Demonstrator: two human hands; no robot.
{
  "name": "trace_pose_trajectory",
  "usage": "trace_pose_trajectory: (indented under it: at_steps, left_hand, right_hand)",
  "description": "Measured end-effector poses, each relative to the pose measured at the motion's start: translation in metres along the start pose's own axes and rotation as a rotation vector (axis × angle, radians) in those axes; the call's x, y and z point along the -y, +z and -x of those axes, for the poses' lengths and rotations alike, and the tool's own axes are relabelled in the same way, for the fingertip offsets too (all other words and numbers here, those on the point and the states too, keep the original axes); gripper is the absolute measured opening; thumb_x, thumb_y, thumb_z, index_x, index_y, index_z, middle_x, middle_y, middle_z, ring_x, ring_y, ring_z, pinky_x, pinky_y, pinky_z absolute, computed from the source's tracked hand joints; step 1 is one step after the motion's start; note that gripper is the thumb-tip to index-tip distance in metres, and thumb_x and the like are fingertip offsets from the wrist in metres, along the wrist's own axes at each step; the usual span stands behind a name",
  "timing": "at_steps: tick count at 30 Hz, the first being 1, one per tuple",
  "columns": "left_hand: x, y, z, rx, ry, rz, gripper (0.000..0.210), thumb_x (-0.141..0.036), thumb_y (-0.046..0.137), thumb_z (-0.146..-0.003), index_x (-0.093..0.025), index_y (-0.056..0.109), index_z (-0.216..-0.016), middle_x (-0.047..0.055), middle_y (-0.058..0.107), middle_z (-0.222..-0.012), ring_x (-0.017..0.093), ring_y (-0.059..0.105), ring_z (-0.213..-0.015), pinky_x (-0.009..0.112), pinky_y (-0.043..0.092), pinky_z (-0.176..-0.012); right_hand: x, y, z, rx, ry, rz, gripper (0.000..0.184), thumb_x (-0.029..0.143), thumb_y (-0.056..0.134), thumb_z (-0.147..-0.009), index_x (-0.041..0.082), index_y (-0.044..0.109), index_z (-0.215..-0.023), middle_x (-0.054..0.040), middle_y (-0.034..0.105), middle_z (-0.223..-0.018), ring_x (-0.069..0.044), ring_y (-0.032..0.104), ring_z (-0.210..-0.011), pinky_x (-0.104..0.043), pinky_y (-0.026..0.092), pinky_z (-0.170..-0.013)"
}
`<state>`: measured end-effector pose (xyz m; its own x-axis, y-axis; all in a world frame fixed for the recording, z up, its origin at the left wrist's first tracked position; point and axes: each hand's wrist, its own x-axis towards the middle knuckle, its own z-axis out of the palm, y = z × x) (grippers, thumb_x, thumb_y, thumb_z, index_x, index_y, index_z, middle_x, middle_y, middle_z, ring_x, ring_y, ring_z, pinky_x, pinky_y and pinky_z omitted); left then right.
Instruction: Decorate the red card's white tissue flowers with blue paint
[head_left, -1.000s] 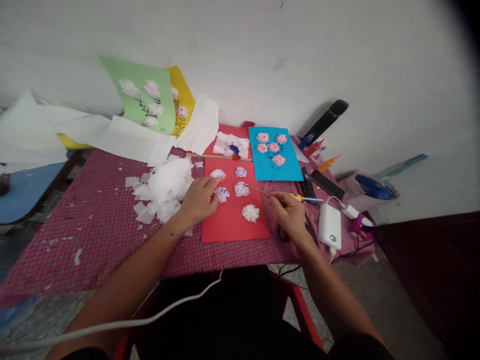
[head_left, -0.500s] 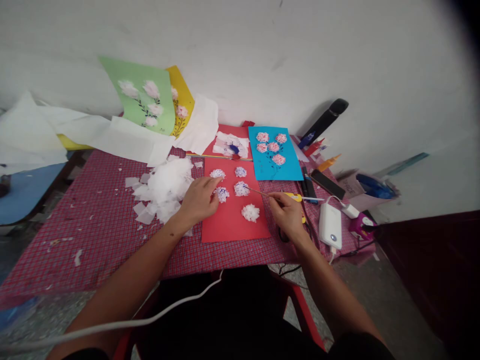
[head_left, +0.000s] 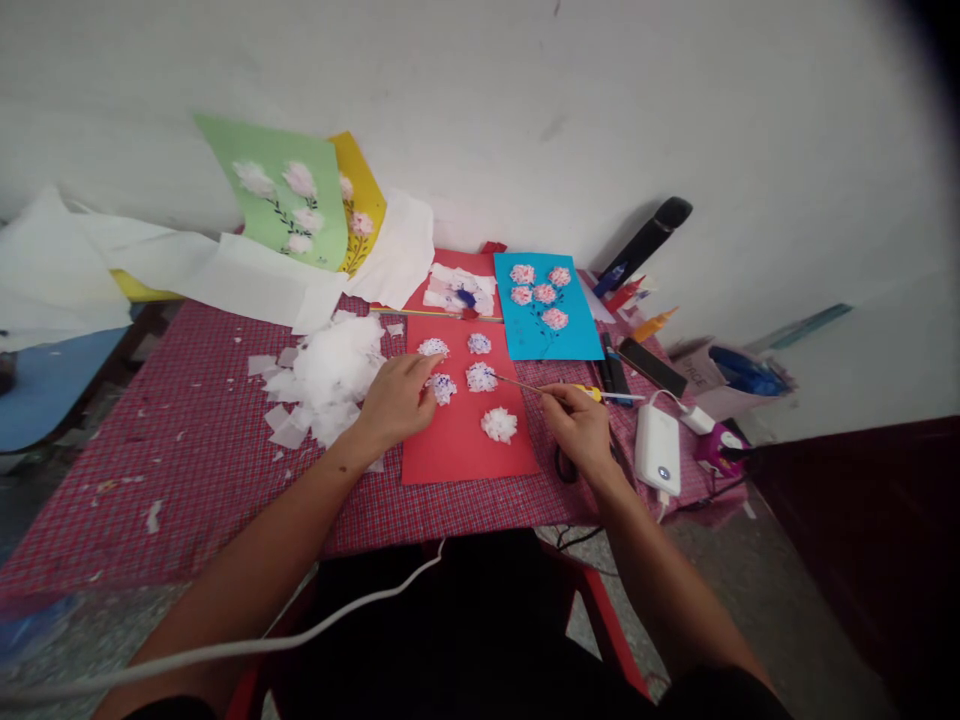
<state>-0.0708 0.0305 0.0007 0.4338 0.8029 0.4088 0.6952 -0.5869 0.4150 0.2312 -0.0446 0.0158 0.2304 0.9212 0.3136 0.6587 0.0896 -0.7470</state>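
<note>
A red sheet of paper [head_left: 457, 455] lies in front of me with several crumpled white paper flowers on it. My right hand [head_left: 579, 425] is closed around a thin paintbrush [head_left: 523, 385]. Its tip is at the right edge of a purple-speckled flower [head_left: 480, 377] in the middle of the sheet. Fingers extended, my left hand [head_left: 399, 400] rests at the sheet's left side, its fingertips beside two other speckled flowers [head_left: 442, 389]. Nearer to me sits a plain white flower [head_left: 499, 425]. Behind the sheet, paint-stained tissue [head_left: 459, 292] bears a dark blue blob.
Torn white paper pieces [head_left: 330, 375] are heaped at left. A blue card [head_left: 536, 345] with pink flowers lies at the back right. Green card [head_left: 277, 190] leans on the wall. Paint tubes [head_left: 652, 325], a phone [head_left: 652, 367] and a white power bank [head_left: 658, 450] are at right.
My right hand and the brush have shifted slightly to the right, moving the tip toward the speckled flower's right edge. My left hand has stayed in place.
</note>
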Motion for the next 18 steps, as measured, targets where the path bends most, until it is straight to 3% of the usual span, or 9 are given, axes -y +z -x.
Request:
trace_pose_trajectory:
  at_steps: [10, 18]
  left_hand:
    - [0.001, 0.001, 0.000, 0.006, 0.001, 0.002, 0.051, -0.018, 0.050, -0.093, -0.019, 0.056, -0.144, 0.014, 0.067, -0.131, 0.030, 0.063, -0.121, 0.047, 0.049, -0.108]
    - [0.001, 0.001, 0.000, -0.009, 0.014, -0.014, 0.050, -0.018, 0.050, -0.094, -0.019, 0.056, -0.144, 0.014, 0.067, -0.132, 0.029, 0.063, -0.122, 0.046, 0.049, -0.109]
  right_hand:
    - [0.003, -0.014, 0.003, -0.030, 0.023, 0.016, 0.025, 0.038, 0.064, -0.090, 0.021, 0.081, -0.099, -0.0062, 0.080, -0.089, -0.022, 0.072, -0.077, -0.035, 0.056, -0.073]
    - [0.009, 0.008, -0.007, 0.027, -0.022, -0.001, 0.023, 0.036, 0.062, -0.091, 0.023, 0.081, -0.095, -0.0049, 0.081, -0.086, -0.022, 0.073, -0.076, -0.034, 0.056, -0.072]
